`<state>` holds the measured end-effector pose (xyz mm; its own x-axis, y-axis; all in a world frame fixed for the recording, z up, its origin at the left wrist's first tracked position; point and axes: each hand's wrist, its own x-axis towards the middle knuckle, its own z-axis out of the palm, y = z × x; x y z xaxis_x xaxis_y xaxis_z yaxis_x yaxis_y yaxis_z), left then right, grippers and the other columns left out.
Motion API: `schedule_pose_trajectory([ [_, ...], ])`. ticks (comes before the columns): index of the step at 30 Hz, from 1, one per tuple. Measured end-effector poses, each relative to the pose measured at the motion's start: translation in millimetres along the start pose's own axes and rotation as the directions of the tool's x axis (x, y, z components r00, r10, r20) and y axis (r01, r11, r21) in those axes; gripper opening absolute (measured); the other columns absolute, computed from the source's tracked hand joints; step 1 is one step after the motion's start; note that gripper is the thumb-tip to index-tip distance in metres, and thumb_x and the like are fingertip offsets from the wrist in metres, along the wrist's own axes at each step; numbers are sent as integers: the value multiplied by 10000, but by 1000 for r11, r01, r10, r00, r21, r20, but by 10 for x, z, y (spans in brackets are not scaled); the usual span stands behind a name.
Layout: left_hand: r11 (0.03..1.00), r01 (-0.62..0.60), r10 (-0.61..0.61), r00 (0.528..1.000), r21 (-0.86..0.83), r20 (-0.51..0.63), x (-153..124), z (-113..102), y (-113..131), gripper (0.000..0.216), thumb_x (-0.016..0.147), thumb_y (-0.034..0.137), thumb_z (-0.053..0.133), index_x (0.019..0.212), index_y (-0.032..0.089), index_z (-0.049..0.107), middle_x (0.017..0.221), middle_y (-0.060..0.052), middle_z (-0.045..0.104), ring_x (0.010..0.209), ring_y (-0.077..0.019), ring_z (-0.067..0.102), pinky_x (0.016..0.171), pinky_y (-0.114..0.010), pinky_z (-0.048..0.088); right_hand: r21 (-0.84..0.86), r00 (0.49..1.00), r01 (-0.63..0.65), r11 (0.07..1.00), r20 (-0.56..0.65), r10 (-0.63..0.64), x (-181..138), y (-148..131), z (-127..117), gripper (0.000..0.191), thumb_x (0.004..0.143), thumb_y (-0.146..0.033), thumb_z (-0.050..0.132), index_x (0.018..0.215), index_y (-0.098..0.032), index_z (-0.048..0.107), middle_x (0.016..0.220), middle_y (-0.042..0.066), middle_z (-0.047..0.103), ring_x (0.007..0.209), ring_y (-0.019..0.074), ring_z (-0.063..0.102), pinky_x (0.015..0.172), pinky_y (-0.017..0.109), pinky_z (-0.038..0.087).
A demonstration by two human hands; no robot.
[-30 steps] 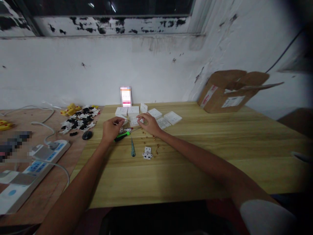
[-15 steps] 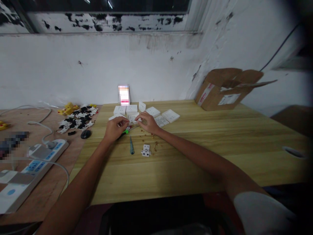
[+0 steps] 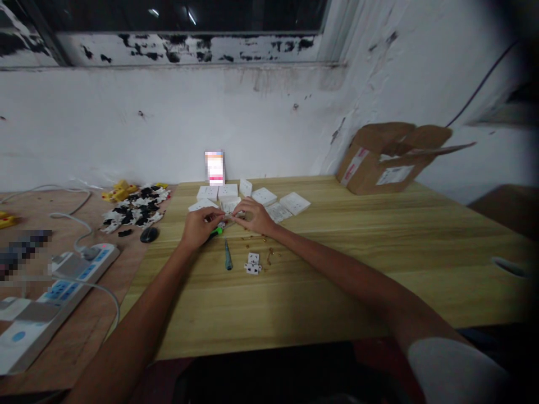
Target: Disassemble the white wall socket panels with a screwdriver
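Observation:
My left hand point(image 3: 197, 225) and my right hand point(image 3: 252, 216) meet over the middle of the wooden table point(image 3: 337, 269), fingers pinched together on a small part between them that I cannot make out. A green-handled screwdriver point(image 3: 217, 230) lies just under my left hand. Several white socket plates point(image 3: 263, 196) lie in a row right behind my hands. A teal-handled screwdriver point(image 3: 228, 255) and a small white socket insert point(image 3: 252, 264) lie nearer to me, with tiny brass bits point(image 3: 269, 255) scattered beside them.
A pile of black, white and yellow parts point(image 3: 135, 209) and a dark round object point(image 3: 149, 234) sit at the left. White power strips point(image 3: 63, 280) with cables lie on the left board. An open cardboard box point(image 3: 391, 157) stands at the back right by the wall.
My hands have drawn closer together over the green screwdriver. The view has shifted slightly; nothing else on the table has moved.

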<state>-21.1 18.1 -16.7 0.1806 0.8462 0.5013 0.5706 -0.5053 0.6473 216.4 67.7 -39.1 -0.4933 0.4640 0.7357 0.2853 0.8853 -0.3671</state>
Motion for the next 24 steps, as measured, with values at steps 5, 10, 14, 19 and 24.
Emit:
schedule_pose_trajectory([
  [5, 1000, -14, 14, 999, 0, 47, 1, -2, 1, 216, 877, 384, 727, 981, 208, 797, 808, -31, 771, 696, -170, 665, 691, -286, 511, 1, 999, -17, 1000, -28, 17, -8, 3, 6, 31, 934, -288, 726, 932, -260, 713, 926, 29, 732, 941, 215, 654, 883, 417, 525],
  [10, 996, -70, 67, 996, 61, 51, 1, 11, -16, 189, 882, 361, 716, 989, 220, 781, 863, -38, 757, 760, -176, 663, 743, -298, 520, -4, 999, -26, 1000, -35, 26, -7, -9, 2, 31, 930, -289, 728, 926, -261, 716, 934, 31, 731, 950, 223, 654, 891, 426, 527],
  [14, 996, -75, 72, 996, 53, 60, 2, 21, -38, 204, 906, 393, 704, 995, 226, 781, 871, -38, 756, 768, -177, 658, 739, -303, 508, 2, 999, 5, 1000, -49, -5, 1, -13, -10, 42, 925, -280, 736, 934, -244, 715, 921, 38, 726, 935, 221, 651, 889, 421, 524],
  [19, 999, -51, 51, 997, 11, 59, 4, 30, -57, 226, 899, 415, 715, 1000, 224, 783, 872, -37, 760, 767, -181, 655, 737, -308, 502, 6, 999, -15, 1000, -52, 15, 1, -24, -26, 49, 917, -275, 747, 924, -251, 704, 930, 35, 726, 947, 228, 646, 884, 425, 523],
  [24, 999, -36, 36, 998, 2, 60, -1, 20, -40, 237, 892, 425, 718, 988, 219, 787, 864, -39, 760, 769, -186, 658, 739, -313, 502, 20, 997, -7, 1000, -72, 8, -4, -39, -26, 65, 926, -293, 745, 929, -255, 693, 917, 28, 723, 917, 223, 633, 841, 406, 519],
])
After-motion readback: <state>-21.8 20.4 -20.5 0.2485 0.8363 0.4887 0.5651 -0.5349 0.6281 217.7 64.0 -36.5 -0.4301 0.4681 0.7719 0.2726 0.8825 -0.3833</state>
